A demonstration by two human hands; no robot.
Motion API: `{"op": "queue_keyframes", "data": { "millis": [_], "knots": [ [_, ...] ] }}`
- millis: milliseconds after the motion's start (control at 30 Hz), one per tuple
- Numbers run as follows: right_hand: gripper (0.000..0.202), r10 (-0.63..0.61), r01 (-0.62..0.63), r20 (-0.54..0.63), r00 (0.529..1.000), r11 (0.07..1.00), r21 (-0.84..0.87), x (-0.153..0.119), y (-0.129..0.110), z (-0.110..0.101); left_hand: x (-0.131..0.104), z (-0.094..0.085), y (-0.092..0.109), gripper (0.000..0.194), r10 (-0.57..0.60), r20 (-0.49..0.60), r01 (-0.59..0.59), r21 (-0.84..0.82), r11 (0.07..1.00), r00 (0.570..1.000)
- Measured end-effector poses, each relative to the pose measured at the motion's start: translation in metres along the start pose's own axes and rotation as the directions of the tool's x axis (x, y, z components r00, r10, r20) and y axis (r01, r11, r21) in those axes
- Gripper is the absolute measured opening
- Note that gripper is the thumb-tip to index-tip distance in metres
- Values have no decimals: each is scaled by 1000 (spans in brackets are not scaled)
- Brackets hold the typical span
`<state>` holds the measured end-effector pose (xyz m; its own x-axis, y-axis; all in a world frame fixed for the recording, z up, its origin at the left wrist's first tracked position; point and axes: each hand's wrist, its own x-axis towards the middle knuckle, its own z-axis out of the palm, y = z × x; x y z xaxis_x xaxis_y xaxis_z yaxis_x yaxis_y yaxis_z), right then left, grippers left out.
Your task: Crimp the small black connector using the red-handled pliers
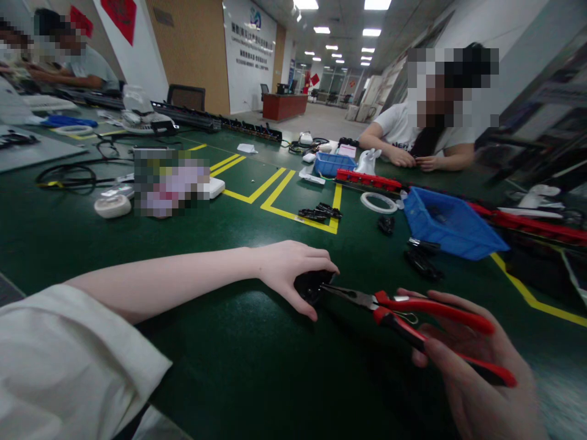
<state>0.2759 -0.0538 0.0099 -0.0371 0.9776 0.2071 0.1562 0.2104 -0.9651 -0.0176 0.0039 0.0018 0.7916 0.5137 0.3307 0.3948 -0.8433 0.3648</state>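
Note:
On the green table, my left hand [293, 269] curls its thumb and fingers around a small black part [312, 285], whose kind I cannot make out. My right hand [481, 360] grips red-handled needle-nose pliers [380, 302] at the lower right. The pliers' handles are spread apart. Their narrow jaws point left and reach the black part beside my left fingertips; whether they pinch it is too small to tell. Beyond my left hand lie several similar-looking black pieces [321, 212] on a yellow tape line.
A blue bin [452, 226] stands at the right, with black pieces [422, 260] before it. A tape roll [378, 203], red strips [367, 181] and a smaller blue bin [334, 164] lie farther back. Cables [82, 174] are at the left. A person [426, 131] sits across the table.

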Motion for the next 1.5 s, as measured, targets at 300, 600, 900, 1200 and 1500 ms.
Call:
{"op": "queue_keyframes", "data": {
  "millis": [300, 600, 900, 1200, 1500],
  "knots": [
    [53, -196, 224, 140, 970, 948, -227, -9, -12, -5, -1, 1, -4, 68, 14, -4, -14, -53, 999, 1000],
    [62, -390, 449, 239, 889, 845, -292, -17, -5, -9, 1, 0, -5, 69, 41, 10, -41, -28, 999, 999],
    [60, -396, 459, 255, 882, 846, -273, -13, -5, -11, 1, 1, -4, 68, 29, 10, -28, -35, 999, 1000],
    [58, -323, 367, 194, 926, 892, -263, -14, -11, -3, 1, 1, -1, 71, 40, -4, -40, 0, 999, 999],
    [55, -94, 100, 69, 993, 991, -89, -6, -7, 0, 1, 1, -1, 71, 25, 2, -25, -18, 1000, 1000]
  ]
}}
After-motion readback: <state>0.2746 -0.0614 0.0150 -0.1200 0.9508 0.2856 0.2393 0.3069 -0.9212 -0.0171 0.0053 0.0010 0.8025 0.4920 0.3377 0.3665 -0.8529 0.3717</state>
